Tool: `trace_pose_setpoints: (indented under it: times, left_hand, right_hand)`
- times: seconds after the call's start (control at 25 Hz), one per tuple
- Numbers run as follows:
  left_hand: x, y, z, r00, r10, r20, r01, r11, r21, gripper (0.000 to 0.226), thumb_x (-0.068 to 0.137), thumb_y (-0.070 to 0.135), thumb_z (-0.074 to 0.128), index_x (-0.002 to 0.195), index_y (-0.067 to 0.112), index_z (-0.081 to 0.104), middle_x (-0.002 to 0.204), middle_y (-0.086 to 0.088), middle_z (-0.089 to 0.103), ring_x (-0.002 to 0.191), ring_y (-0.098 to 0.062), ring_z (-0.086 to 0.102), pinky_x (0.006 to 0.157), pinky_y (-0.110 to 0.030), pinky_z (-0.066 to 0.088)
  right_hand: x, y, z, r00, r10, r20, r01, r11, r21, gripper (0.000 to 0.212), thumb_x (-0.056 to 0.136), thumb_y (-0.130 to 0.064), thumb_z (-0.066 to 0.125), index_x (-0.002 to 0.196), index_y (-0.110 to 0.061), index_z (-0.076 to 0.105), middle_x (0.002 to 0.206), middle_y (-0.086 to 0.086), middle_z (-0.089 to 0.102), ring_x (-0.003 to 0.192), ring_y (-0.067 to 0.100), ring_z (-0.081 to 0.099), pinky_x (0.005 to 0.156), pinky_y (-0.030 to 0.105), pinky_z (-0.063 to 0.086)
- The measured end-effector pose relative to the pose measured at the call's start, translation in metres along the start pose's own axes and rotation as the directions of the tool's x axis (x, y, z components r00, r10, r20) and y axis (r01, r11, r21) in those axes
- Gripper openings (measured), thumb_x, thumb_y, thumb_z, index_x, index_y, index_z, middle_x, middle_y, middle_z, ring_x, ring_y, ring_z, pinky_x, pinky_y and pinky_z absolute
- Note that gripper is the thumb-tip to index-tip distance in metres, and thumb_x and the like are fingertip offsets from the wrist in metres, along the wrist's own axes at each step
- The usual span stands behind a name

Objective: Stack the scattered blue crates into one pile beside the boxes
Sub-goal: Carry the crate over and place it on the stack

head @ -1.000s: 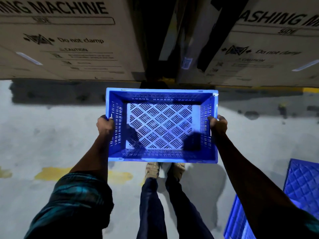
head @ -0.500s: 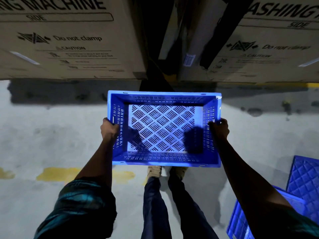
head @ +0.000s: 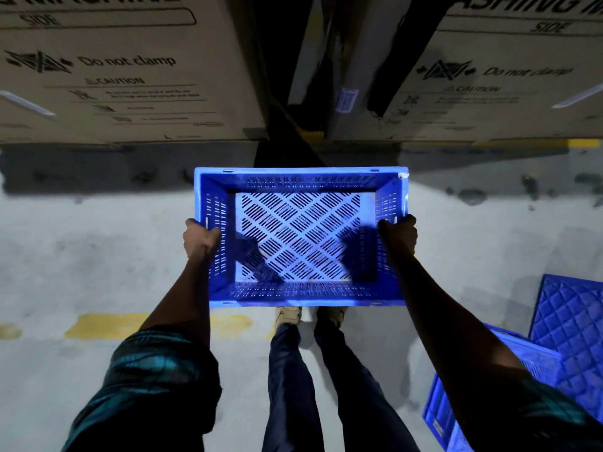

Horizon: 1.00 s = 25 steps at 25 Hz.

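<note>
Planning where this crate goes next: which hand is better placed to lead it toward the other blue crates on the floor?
Right. Both hands grip the held crate, but the right hand is on the side where the other crates lie, low at the person's right; the left hand is on the far side.

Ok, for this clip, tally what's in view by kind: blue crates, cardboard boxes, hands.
Blue crates: 3: held crate, upright crate at lower right, upturned crate beside it
Cardboard boxes: 2: left box, right box
Hands: 2: left hand, right hand, both gripping the held crate
Total: 7
</note>
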<state>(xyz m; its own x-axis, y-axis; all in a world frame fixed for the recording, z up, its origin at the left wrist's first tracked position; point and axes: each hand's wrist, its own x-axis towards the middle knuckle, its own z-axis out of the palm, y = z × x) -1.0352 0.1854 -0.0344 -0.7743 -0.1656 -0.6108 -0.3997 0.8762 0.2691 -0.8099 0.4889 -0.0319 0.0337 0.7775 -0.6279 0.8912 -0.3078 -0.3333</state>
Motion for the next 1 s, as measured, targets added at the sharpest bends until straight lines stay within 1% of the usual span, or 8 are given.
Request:
trace_pose_setpoints:
  times: [0.24, 0.32, 0.4, 0.48, 0.56, 0.68, 0.84, 1.0]
  left_hand:
    - [0.009, 0.003, -0.003, 0.996, 0.017, 0.091, -0.010, 0.997, -0.075, 0.041, 0.088, 0.013, 0.058, 0.123, 0.000, 0.039, 0.129, -0.026, 0.056, 0.109, -0.044, 0.060, 0.091, -0.048, 0.052]
    - [0.012, 0.003, -0.003, 0.993, 0.027, 0.117, -0.018, 0.997, -0.077, 0.038, 0.088, 0.012, 0.059, 0.117, 0.003, 0.037, 0.128, -0.026, 0.055, 0.106, -0.043, 0.060, 0.085, -0.045, 0.052]
    - [0.014, 0.003, -0.004, 0.987, 0.032, 0.157, -0.017, 0.995, -0.100, 0.037, 0.087, 0.011, 0.061, 0.111, 0.007, 0.032, 0.125, -0.025, 0.056, 0.098, -0.039, 0.059, 0.079, -0.042, 0.050]
    - [0.017, 0.001, -0.004, 0.983, 0.022, 0.184, -0.002, 0.995, -0.104, 0.042, 0.086, 0.012, 0.064, 0.112, 0.007, 0.031, 0.126, -0.025, 0.055, 0.101, -0.039, 0.061, 0.082, -0.043, 0.052]
    - [0.017, -0.002, -0.001, 0.988, 0.011, 0.151, 0.002, 0.996, -0.085, 0.054, 0.082, 0.014, 0.071, 0.121, 0.002, 0.036, 0.131, -0.024, 0.053, 0.112, -0.041, 0.059, 0.087, -0.044, 0.052]
    - [0.007, 0.000, 0.009, 0.998, -0.020, 0.061, 0.020, 1.000, 0.002, 0.082, 0.072, 0.024, 0.083, 0.134, 0.001, 0.035, 0.137, -0.021, 0.046, 0.126, -0.042, 0.050, 0.103, -0.050, 0.045]
    - [-0.001, -0.001, 0.017, 1.000, -0.016, 0.015, 0.015, 0.996, 0.092, 0.115, 0.066, 0.036, 0.088, 0.150, 0.007, 0.016, 0.145, -0.019, 0.037, 0.133, -0.040, 0.041, 0.108, -0.054, 0.037]
    - [0.008, -0.002, 0.013, 0.998, -0.009, 0.067, 0.007, 1.000, 0.023, 0.096, 0.074, 0.032, 0.081, 0.146, 0.008, 0.023, 0.141, -0.021, 0.042, 0.130, -0.043, 0.045, 0.108, -0.053, 0.040]
  right_hand:
    - [0.010, -0.004, -0.002, 1.000, 0.023, -0.016, -0.023, 0.999, 0.029, 0.045, 0.086, -0.026, 0.057, 0.125, -0.006, 0.048, 0.128, 0.020, 0.056, 0.117, 0.040, 0.056, 0.098, 0.045, 0.047]
    - [0.007, -0.002, 0.004, 0.999, 0.015, -0.030, -0.017, 0.998, -0.059, 0.055, 0.086, -0.023, 0.056, 0.137, -0.008, 0.041, 0.136, 0.020, 0.052, 0.122, 0.040, 0.052, 0.101, 0.047, 0.042]
    - [-0.004, 0.001, 0.016, 0.999, -0.022, -0.034, 0.014, 0.978, -0.209, 0.082, 0.085, -0.024, 0.061, 0.153, -0.009, 0.017, 0.153, 0.020, 0.032, 0.135, 0.041, 0.038, 0.108, 0.051, 0.032]
    - [-0.015, 0.006, 0.026, 0.997, -0.072, -0.020, 0.063, 0.949, -0.307, 0.099, 0.085, -0.029, 0.066, 0.156, -0.007, 0.000, 0.162, 0.023, 0.006, 0.146, 0.042, 0.018, 0.114, 0.054, 0.022]
    - [-0.019, 0.009, 0.029, 0.997, -0.077, 0.008, 0.076, 0.940, -0.332, 0.105, 0.086, -0.033, 0.068, 0.156, -0.005, -0.005, 0.163, 0.024, -0.006, 0.149, 0.043, 0.005, 0.117, 0.056, 0.015]
    - [-0.017, 0.012, 0.026, 0.995, -0.093, 0.043, 0.102, 0.936, -0.336, 0.104, 0.087, -0.032, 0.067, 0.155, -0.004, -0.006, 0.162, 0.025, -0.008, 0.149, 0.044, 0.003, 0.118, 0.055, 0.012]
    - [-0.016, 0.023, 0.019, 0.982, -0.169, 0.089, 0.189, 0.927, -0.323, 0.103, 0.085, -0.027, 0.067, 0.155, -0.003, -0.005, 0.162, 0.025, -0.007, 0.149, 0.043, 0.004, 0.117, 0.055, 0.015]
    - [-0.013, 0.031, 0.015, 0.967, -0.219, 0.128, 0.251, 0.904, -0.345, 0.106, 0.085, -0.026, 0.070, 0.155, -0.002, -0.006, 0.161, 0.025, -0.010, 0.148, 0.043, 0.003, 0.115, 0.057, 0.019]
